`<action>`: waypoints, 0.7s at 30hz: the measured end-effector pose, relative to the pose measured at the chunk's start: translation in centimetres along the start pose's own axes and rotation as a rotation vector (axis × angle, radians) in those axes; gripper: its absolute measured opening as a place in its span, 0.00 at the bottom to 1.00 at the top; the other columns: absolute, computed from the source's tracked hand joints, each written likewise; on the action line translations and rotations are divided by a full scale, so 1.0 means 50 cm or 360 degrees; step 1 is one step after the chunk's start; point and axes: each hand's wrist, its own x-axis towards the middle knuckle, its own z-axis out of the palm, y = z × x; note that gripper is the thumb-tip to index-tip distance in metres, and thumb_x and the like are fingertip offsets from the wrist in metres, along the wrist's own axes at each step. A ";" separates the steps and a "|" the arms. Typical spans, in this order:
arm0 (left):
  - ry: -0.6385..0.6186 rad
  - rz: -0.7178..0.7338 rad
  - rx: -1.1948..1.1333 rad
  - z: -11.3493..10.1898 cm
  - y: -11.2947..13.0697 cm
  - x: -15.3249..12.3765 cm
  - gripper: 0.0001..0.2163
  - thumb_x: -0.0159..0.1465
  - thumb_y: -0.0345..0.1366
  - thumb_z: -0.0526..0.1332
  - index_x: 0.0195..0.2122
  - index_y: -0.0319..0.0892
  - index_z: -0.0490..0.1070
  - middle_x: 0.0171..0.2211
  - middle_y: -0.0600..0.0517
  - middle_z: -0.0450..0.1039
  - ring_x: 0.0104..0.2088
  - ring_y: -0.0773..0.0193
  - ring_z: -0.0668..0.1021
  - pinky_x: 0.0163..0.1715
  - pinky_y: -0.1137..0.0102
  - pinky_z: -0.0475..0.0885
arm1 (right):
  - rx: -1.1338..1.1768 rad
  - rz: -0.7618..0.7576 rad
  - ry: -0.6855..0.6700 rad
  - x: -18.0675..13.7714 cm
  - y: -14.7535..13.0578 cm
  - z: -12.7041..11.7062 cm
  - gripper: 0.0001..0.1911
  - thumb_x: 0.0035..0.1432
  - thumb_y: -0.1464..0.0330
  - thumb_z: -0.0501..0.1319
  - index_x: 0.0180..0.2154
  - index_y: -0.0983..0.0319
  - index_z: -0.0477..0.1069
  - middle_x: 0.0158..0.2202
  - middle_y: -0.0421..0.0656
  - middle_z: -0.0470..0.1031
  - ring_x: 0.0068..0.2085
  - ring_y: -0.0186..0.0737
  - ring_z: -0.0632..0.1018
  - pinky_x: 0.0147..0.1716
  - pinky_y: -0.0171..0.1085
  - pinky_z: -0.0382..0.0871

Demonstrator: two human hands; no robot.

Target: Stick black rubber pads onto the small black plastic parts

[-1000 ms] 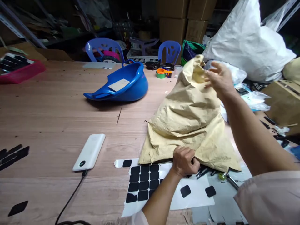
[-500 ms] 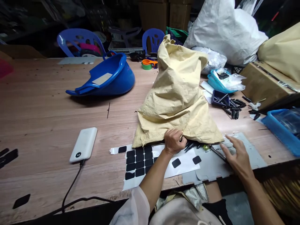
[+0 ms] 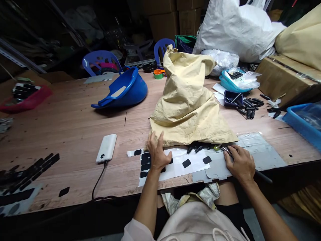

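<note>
My left hand (image 3: 157,153) lies flat with fingers spread on a white backing sheet (image 3: 193,167) that carries several black rounded square pads (image 3: 186,163). My right hand (image 3: 239,163) is curled over a thin tool with a green-yellow tip (image 3: 217,147) on a grey plastic sheet (image 3: 260,150). A tall tan sack (image 3: 188,100) stands crumpled just beyond both hands. Small black parts (image 3: 198,147) poke out from under its front edge.
A white power bank (image 3: 106,148) with a cable lies left of the sheet. A tipped blue plastic basin (image 3: 125,90) sits further back. Black strips (image 3: 27,170) lie at the left; trays, black parts (image 3: 247,107) and a cardboard box (image 3: 278,78) crowd the right.
My left hand let go of the sack's bottom edge and moved left onto the pad sheet. My right hand came down from the sack's top to the tool on the grey sheet.
</note>
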 end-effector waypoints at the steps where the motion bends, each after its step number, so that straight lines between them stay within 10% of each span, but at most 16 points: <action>1: 0.0033 -0.0160 0.0044 -0.003 -0.027 -0.005 0.41 0.51 0.38 0.72 0.69 0.47 0.67 0.72 0.38 0.55 0.70 0.29 0.59 0.68 0.40 0.56 | -0.0003 0.0003 -0.0003 0.000 -0.001 0.000 0.16 0.68 0.61 0.60 0.50 0.61 0.80 0.52 0.50 0.81 0.49 0.50 0.77 0.44 0.45 0.64; 9: 0.0261 -0.0534 -0.0261 0.029 -0.055 0.035 0.20 0.62 0.25 0.54 0.46 0.45 0.83 0.50 0.43 0.78 0.55 0.51 0.77 0.61 0.55 0.70 | 0.0033 0.0014 0.0000 -0.001 -0.005 0.008 0.16 0.67 0.61 0.59 0.51 0.61 0.79 0.52 0.50 0.81 0.49 0.50 0.75 0.42 0.45 0.60; 21: 0.0611 -0.0740 -0.0533 -0.024 0.043 0.169 0.11 0.63 0.33 0.54 0.25 0.43 0.71 0.28 0.52 0.73 0.33 0.61 0.74 0.40 0.68 0.71 | 0.0090 0.0059 -0.0081 -0.002 -0.027 0.007 0.16 0.66 0.63 0.59 0.52 0.62 0.77 0.54 0.51 0.79 0.51 0.52 0.73 0.43 0.46 0.61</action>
